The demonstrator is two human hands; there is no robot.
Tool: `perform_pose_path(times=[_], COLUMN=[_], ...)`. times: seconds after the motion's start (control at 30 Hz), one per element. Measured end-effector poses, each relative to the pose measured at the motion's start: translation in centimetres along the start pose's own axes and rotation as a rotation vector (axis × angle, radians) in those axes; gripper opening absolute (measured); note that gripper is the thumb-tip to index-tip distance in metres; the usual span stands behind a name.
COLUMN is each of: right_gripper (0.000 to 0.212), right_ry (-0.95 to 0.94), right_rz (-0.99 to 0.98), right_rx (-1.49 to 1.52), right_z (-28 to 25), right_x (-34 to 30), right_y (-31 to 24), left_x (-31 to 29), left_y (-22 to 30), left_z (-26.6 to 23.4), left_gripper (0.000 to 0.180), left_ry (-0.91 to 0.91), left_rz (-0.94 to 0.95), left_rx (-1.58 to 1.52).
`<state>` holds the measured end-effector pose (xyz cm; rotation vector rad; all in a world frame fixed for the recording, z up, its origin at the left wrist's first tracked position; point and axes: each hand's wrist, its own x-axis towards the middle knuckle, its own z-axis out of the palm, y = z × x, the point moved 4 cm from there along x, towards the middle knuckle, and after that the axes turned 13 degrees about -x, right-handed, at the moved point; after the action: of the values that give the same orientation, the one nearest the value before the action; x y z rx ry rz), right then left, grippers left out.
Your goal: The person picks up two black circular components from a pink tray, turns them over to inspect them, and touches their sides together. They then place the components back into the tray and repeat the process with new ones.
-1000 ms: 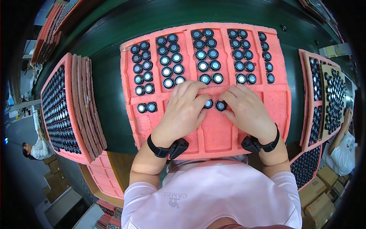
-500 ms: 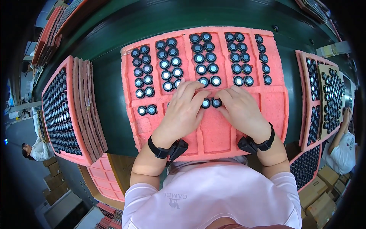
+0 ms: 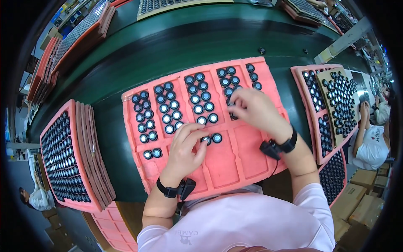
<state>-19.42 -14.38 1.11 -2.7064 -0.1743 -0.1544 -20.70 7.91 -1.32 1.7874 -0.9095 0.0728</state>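
Note:
A pink foam tray [image 3: 226, 168] lies before me, its far compartments holding columns of small round black parts with shiny pale centres. My left hand [image 3: 184, 149] rests over the tray's middle, with thumb and fingertips closed around a round black part [image 3: 206, 140] in the nearer row. Another round part [image 3: 217, 137] sits just right of it. Over the fourth column hovers my right hand [image 3: 254, 105], thumb and forefinger apart, beside a round part [image 3: 228, 92]; the parts under this hand are hidden. Two more parts [image 3: 152, 154] sit in the near left compartment.
A stack of pink trays [image 3: 94, 155] full of round parts stands at the left. On the right, a tan board [image 3: 327, 105] of parts overlaps a pink tray [image 3: 308, 126]. Two loose parts lie on the green surface [image 3: 201, 42]. Co-workers are at both sides.
My right hand has lifted away from the nearer row and moved farther out over the fourth column. My left hand stays by the part there. The view has shifted, showing more of the far side.

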Motion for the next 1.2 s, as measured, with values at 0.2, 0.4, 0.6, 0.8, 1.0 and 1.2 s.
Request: perform_pose_path(times=[0.2, 0.4, 0.6, 0.8, 1.0, 1.2], right_gripper=[0.021, 0.035, 0.041, 0.039, 0.039, 0.035], right_ry=[0.109, 0.092, 0.052, 0.018, -0.231, -0.057], right_rz=[0.254, 0.539, 0.44, 0.219, 0.149, 0.021], right_rx=[-0.159, -0.351, -0.14, 1.176, 1.476, 1.196], right_z=[-2.5, -2.4, -1.9, 0.1, 1.2, 3.4], right_x=[7.5, 12.0, 13.2, 8.0, -0.9, -4.3], right_y=[12.5, 20.4, 19.8, 6.5, -3.8, -4.1], left_x=[0.1, 0.1, 0.2, -0.4, -0.4, -0.2], left_y=[0.1, -0.1, -0.1, -0.5, -0.2, -0.6], left_z=[-0.5, -0.6, -0.6, -0.8, -1.2, -1.3], left_gripper=[0.016, 0.015, 0.016, 0.015, 0.014, 0.014], left_ry=[0.103, 0.143, 0.166, 0.173, 0.224, 0.273], left_rz=[0.013, -0.007, -0.033, -0.029, -0.086, -0.097], left_rx=[-0.063, -0.099, -0.118, -0.123, -0.168, -0.222])
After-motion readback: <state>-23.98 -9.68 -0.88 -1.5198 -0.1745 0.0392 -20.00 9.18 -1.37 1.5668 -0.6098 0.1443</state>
